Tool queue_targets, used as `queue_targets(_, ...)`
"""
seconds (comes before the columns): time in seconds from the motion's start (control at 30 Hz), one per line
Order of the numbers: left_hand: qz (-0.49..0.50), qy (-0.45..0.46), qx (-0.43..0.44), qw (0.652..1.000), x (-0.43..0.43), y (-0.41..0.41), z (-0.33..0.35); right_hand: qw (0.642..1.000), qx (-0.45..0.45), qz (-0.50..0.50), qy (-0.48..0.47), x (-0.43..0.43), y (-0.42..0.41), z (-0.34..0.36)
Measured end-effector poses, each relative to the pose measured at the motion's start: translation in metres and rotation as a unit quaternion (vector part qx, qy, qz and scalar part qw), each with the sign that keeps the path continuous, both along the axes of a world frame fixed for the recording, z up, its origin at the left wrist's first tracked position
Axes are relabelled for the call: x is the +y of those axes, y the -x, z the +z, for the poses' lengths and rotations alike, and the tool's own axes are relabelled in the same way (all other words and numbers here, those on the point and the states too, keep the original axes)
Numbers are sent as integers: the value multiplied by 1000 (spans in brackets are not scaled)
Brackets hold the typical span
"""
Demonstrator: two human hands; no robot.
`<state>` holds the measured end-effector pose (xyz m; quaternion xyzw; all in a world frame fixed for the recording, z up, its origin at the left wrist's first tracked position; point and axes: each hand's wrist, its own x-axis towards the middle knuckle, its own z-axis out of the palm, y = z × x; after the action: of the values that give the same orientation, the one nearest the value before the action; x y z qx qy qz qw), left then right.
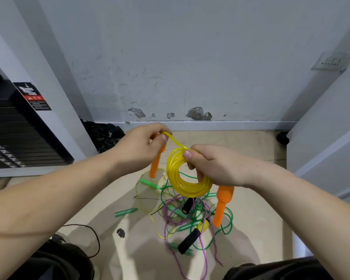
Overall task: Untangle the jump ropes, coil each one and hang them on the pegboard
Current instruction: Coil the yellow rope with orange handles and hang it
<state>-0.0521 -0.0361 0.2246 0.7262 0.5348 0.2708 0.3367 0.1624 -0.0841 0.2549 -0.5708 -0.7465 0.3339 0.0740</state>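
Your right hand [216, 168] grips the yellow coil [185, 187], fingers curled through its ring and thumb on top, directly above the tangled pile [187, 221] of ropes on the floor. Your left hand [141, 148] pinches the coil's free strand [174, 140], above and left of the pile. Two orange handles [221, 205] dangle above the pile, one under each hand.

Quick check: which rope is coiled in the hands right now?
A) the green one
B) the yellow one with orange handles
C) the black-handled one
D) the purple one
B: the right hand grips the coiled yellow rope, the left hand pinches its free end, and an orange handle hangs below.
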Motion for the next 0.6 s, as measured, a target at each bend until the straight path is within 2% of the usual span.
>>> queue_targets(0.07,28,77,-123,989,-3,-8,5,1000,6,11,1,-1,2,2)
queue_targets(0.13,49,129,-199,970,-4,-13,12,1000,4,20,-4,-2,3,2)
queue_targets(0.27,57,166,-255,951,-6,-17,22,1000,-6,9,-7,1,1,0)
queue_targets(0.4,49,165,-258,951,-8,-19,27,1000,-2,9,-1,2,1,-3)
queue_targets(0.47,50,198,-270,941,-9,-19,28,1000,5,9,-2,2,3,-6)
queue_targets(0.53,45,267,-306,913,-9,-19,28,1000,25,-1,-11,2,4,-8)
queue_targets(0.6,33,336,-363,869,-7,-17,29,996,79,-39,-22,2,3,-9)
